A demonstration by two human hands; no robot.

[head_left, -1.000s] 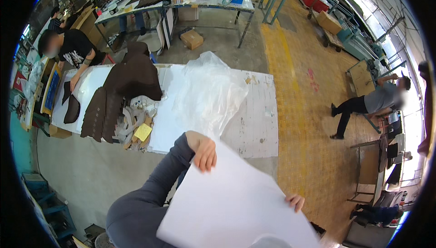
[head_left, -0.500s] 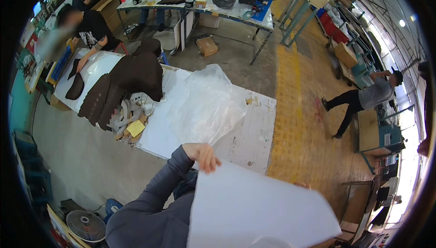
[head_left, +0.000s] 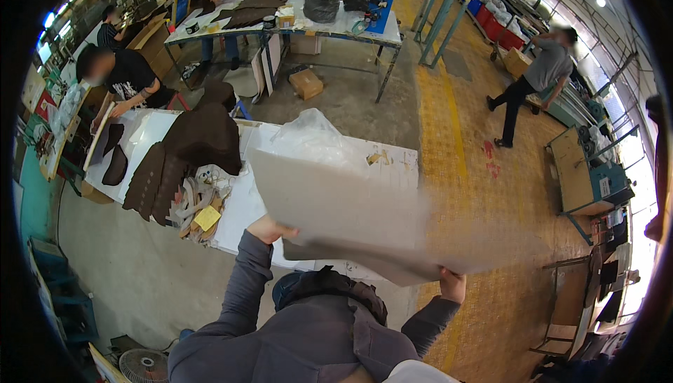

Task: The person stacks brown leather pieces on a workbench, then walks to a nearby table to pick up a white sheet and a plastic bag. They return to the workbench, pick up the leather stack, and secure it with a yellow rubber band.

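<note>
My left hand (head_left: 270,230) and my right hand (head_left: 453,285) grip the near side of a large, thin grey-white sheet (head_left: 336,197). It is raised over the near part of the white-topped table (head_left: 399,172) and reaches past its right end. The sheet bends, showing a darker band along its near edge, and its right part is smeared by motion. Whether it is paper or thin board, I cannot tell. Behind it, partly covered, a crumpled clear plastic sheet (head_left: 308,137) lies on the table.
Dark brown cut pieces (head_left: 203,134) and a heap of pale scraps with a yellow paper (head_left: 207,218) lie at left. A person in black (head_left: 140,74) works at the table's far left. Another person (head_left: 547,67) walks at right. A fan (head_left: 144,365) stands lower left.
The sheet has swung from low in front of my body up and forward over the table. My right hand, mostly hidden before, now shows. The person at right has moved farther away.
</note>
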